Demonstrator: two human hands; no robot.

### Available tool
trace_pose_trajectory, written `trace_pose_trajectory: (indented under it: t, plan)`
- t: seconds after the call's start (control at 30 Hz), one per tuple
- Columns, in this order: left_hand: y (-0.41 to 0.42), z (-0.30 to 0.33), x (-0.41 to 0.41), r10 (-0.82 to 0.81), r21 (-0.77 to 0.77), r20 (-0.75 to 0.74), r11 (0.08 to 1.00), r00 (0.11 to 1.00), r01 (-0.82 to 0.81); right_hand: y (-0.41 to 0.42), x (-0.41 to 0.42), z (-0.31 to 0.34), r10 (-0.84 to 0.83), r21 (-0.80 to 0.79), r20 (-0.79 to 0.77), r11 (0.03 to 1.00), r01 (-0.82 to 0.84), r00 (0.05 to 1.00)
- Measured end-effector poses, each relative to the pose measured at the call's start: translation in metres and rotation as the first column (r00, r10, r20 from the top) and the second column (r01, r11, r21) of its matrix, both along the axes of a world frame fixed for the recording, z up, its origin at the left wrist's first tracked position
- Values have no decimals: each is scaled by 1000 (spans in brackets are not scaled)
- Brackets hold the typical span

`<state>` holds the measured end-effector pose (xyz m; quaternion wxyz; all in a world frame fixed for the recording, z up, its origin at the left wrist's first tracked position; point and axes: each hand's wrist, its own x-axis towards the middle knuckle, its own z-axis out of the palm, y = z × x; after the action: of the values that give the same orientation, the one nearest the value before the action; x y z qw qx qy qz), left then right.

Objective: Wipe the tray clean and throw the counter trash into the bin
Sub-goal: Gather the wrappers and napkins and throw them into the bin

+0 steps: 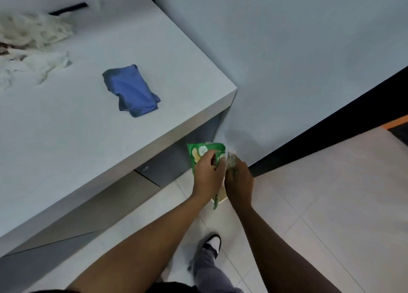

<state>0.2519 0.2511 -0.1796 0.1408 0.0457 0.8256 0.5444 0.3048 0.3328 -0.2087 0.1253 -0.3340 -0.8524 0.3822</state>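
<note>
Trash fills both our hands, off the surface [66, 138] and low over the floor by its corner. Our left hand [206, 177] has its fingers clenched around a green snack wrapper [198, 151], and our right hand [239, 182] grips a clear crinkled piece of plastic [230, 158] touching that wrapper. Something pale hangs between the 2 hands; we cannot tell what it is.

No bin and no tray show in this view, so we judge the biggest risk is letting go too soon and scattering trash on the floor tiles. The wrapper looks light and slippery, and with 2 loose pieces bunched together, 1 could slide out if either grip loosens.

More is left on the surface: crumpled white tissues [33, 40] at the far left, some stained, still need to go. We could forget them. The blue cloth [130, 91] lies folded near the surface's corner, well apart from our hands, and we must not throw it out with the trash, since wiping likely needs it.
</note>
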Motion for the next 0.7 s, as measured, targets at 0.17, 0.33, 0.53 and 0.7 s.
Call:
trace_pose_trajectory:
  t: [0.17, 0.33, 0.53, 0.7]
  plan:
    - [18, -60, 1, 34, 93, 161, 994, 986, -50, 22, 10, -78, 71, -2, 125, 997, -72, 990]
    - [27, -178, -12, 14, 14, 251, 1000, 968, -18, 34, 5, -185, 45, 22, 154, 999, -49, 987]
    - [19, -345, -33, 41, -231, 323, 972, 945, 37, 32, -15, -328, 46, 5, 301, 999, -50, 953]
    - [18, -449, -41, 65, -317, 313, 948, 948, 40, 28, -31, -429, 51, -16, 489, 999, -49, 871]
